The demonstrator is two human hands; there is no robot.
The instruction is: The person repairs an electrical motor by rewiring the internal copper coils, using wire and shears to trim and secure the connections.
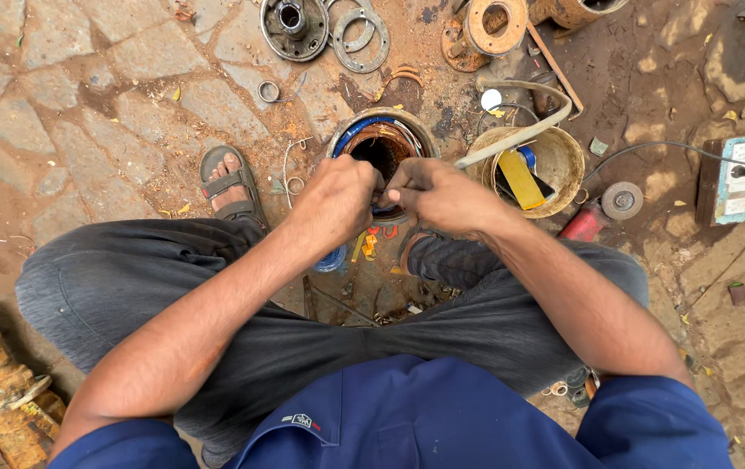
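**Metal, plastic and stone, all worn dull**

The stator (381, 143) just beyond the fingers (379, 187) is a matt metal ring, its bore lined with shiny copper-coloured wire and glossy blue and white plastic-sleeved leads. Right of the fingers, the bucket (563, 165) looks like grimy, dull plastic and holds a smooth yellow plastic piece (521, 180). Farther beyond the fingers, the flange (294, 28) and rings (359, 35) are grey, rough, dirty metal; the housing (494, 26) is rusty orange. The floor (86, 95) is rough, matt stone with oil stains. The trousers (173, 278) are faded grey cloth.
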